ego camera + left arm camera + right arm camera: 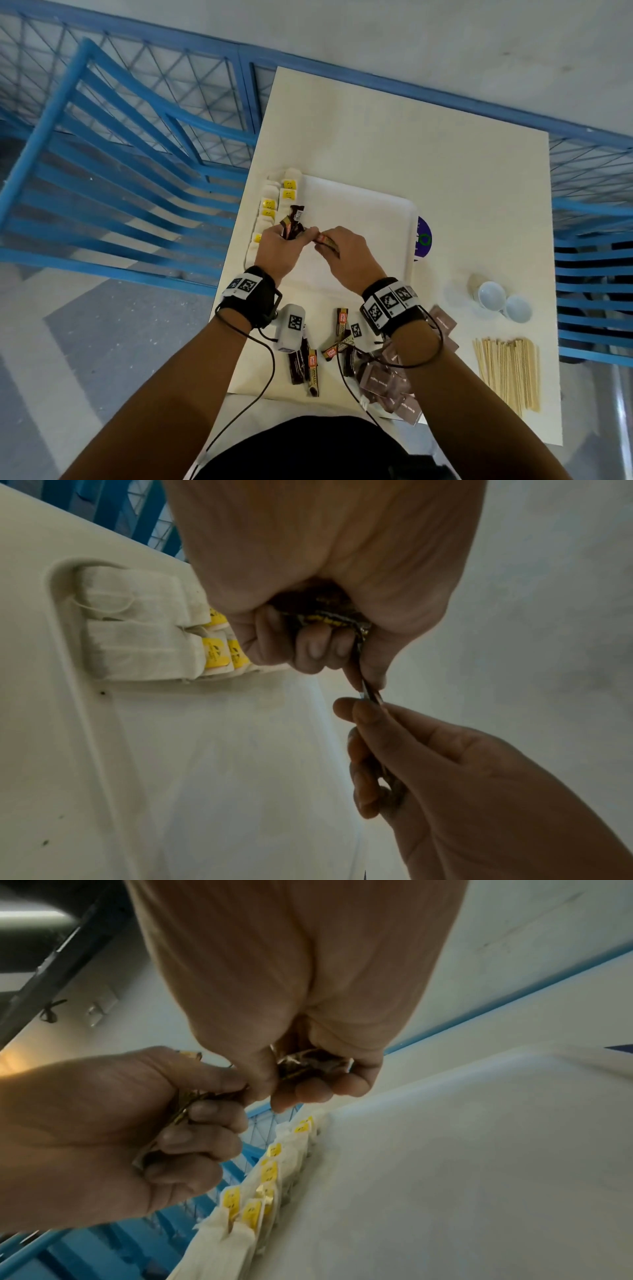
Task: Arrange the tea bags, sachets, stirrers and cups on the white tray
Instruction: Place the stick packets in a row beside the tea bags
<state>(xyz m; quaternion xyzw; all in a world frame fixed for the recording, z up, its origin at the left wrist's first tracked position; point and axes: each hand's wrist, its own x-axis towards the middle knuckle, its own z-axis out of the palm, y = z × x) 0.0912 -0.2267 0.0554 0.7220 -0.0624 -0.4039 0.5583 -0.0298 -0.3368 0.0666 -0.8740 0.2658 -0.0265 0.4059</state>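
A small bunch of dark sachets [291, 226] was gripped in the left hand [274, 251], and one more sachet [327, 244] was pinched by the right hand [346, 260], both over the white tray [359, 212]. The sachets looked light, thin and crinkly, probably best pinched at an end. The long axis of the single one ran roughly left-right. Tea bags [274, 205] were lined along the tray's left edge.

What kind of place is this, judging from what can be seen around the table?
Probably an indoor work or recording corner rather than a home kitchen: a plain white table stands on a bare grey floor, hemmed in by blue metal mesh fencing. Hospitality supplies such as tea bags and wooden stirrers lie on it.
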